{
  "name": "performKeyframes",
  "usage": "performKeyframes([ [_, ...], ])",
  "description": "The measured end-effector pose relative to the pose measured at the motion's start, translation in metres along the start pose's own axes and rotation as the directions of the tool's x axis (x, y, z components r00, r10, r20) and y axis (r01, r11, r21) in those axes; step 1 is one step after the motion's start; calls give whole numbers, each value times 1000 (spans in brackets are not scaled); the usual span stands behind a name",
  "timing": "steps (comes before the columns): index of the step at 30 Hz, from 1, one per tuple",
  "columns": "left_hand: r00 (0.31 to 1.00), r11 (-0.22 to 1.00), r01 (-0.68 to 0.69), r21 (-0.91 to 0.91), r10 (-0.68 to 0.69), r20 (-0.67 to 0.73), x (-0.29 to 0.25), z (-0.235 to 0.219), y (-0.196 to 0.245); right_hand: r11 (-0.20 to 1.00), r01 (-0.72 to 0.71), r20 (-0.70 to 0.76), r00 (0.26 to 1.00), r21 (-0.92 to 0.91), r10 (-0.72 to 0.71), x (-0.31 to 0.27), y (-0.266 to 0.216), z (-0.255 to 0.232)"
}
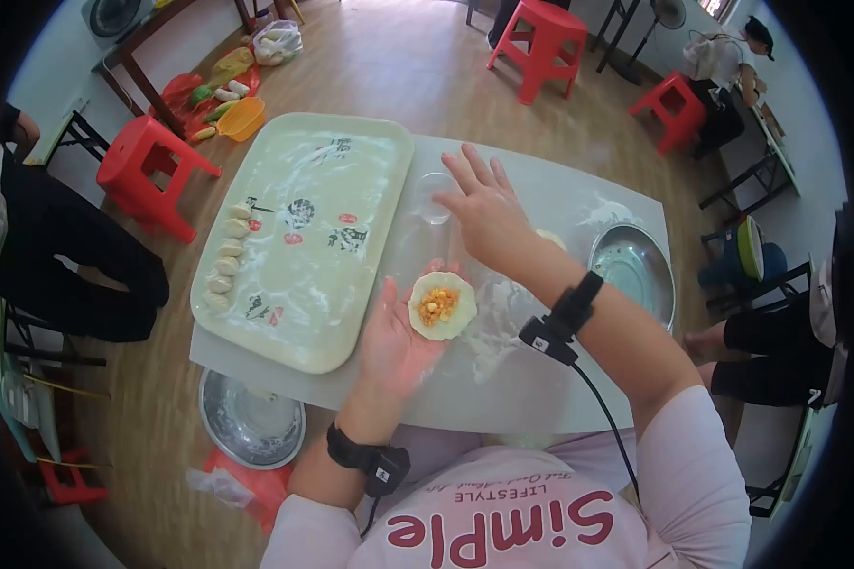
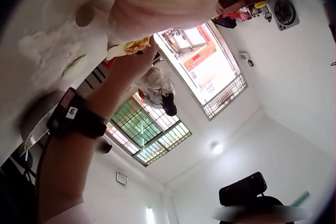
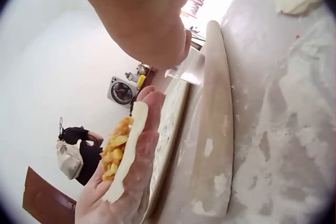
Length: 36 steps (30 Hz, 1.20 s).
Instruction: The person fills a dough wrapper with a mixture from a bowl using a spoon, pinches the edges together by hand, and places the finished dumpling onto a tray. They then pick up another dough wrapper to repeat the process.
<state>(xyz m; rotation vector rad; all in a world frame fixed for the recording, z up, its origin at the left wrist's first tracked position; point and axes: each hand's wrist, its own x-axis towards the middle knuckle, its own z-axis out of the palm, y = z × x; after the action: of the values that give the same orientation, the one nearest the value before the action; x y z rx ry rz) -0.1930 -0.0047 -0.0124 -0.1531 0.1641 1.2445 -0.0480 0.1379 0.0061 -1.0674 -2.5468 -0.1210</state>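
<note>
While the left hand (image 1: 391,343) lies palm up, its fingers extended beneath a round, pale dough wrapper (image 1: 467,305) bearing chunky orange-yellow filling (image 1: 436,306), the right hand (image 1: 491,216) hovers above the grey bench (image 1: 569,403), fingers spread. It is just beside a small clear cup (image 1: 436,186); I cannot tell whether they touch. A pale, floury rolling pin (image 3: 216,124) lies nearby.

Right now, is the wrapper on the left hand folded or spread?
Spread. The head view shows the wrapper as an open round on the left hand, filling uncovered in its middle.
</note>
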Motion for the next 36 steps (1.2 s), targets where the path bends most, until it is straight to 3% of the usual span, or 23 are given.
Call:
performKeyframes([
  [1,1000,1000,-2,-3,2,-5,-1,0,1,997,0,76,997,-74,6,3,0,3],
  [5,999,998,-25,60,24,24,-4,2,4,995,-41,134,990,-87,52,5,-1,-1],
  [7,999,996,-32,80,31,21,-3,3,5,987,-39,-48,998,159,47,-3,-9,-18],
  [8,999,995,-28,98,24,35,-2,3,5,987,-43,-45,998,156,50,-8,-16,-29],
  [10,999,993,-20,115,14,48,-2,1,3,934,122,-88,991,337,-98,-24,-32,-48],
  [13,999,987,31,156,-37,37,-1,3,-2,928,202,-20,978,313,-206,-45,-44,-59],
  [19,995,980,61,187,-75,68,-2,11,-14,945,182,-23,983,272,-182,-59,-35,-61],
  [25,998,969,-13,247,-1,58,-3,17,-15,969,142,23,988,202,-150,-78,-25,-76],
  [30,996,995,-63,83,58,67,3,10,-7,972,123,21,991,202,-130,-84,-12,-70],
  [32,997,996,-65,62,62,53,4,11,-6,965,-12,-31,999,261,21,-71,-9,-61],
  [33,997,997,-65,44,63,40,4,11,-5,965,-10,-29,999,262,18,-62,-6,-55],
  [36,998,998,-58,17,57,34,5,6,1,993,-27,-59,998,112,34,-31,3,-29],
])
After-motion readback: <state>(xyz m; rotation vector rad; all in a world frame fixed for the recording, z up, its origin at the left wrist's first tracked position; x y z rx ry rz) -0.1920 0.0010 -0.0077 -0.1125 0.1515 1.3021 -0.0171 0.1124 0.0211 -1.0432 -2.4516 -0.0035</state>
